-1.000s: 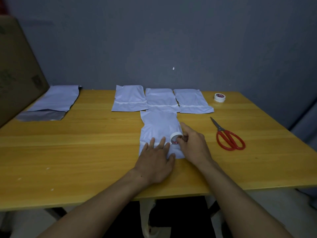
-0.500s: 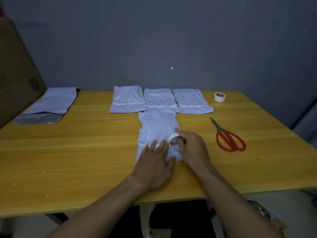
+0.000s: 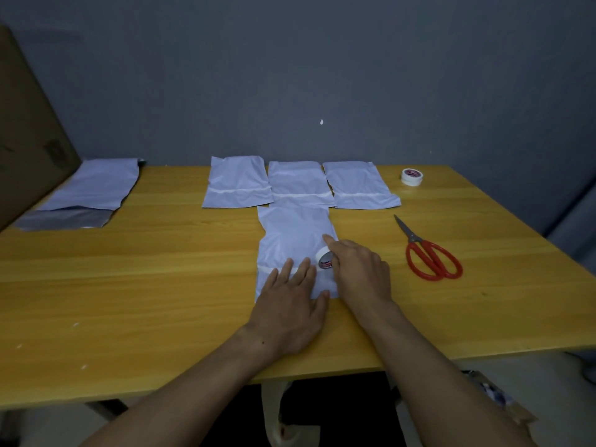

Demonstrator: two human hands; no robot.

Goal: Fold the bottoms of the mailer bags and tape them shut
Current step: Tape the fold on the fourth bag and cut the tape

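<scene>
- Three taped bags lie in a row at 12 o'clock on the table [image 3: 129, 285]: the left bag [image 3: 238, 185], the middle bag [image 3: 300, 182] and the right bag [image 3: 358, 183]; each shows a white strip across its folded bottom, so those look done
- The fourth mailer bag [image 3: 295, 233] lies just in front of that row, its far edge touching it; its near end is folded up
- The left hand [image 3: 290, 314] lies flat on that fold, fingers straight and spread, pinning it down
- The right hand [image 3: 361, 269] is curled round the tape roll [image 3: 324, 260] near the bag's right edge, forefinger stretched over the top
- A tape strip [image 3: 269, 270] shows from the bag's left edge until the fingers hide it; I'd call this seal nearly across, with the cut to come
- The scissors [image 3: 432, 259] wait at 3 o'clock, apart from both hands; a spare roll [image 3: 412, 176] sits at 1 o'clock
- A pile of unfolded bags [image 3: 96, 185] lies at 10 o'clock by the cardboard box [image 3: 25, 140]; how many I cannot tell, but more folding and taping remains
</scene>
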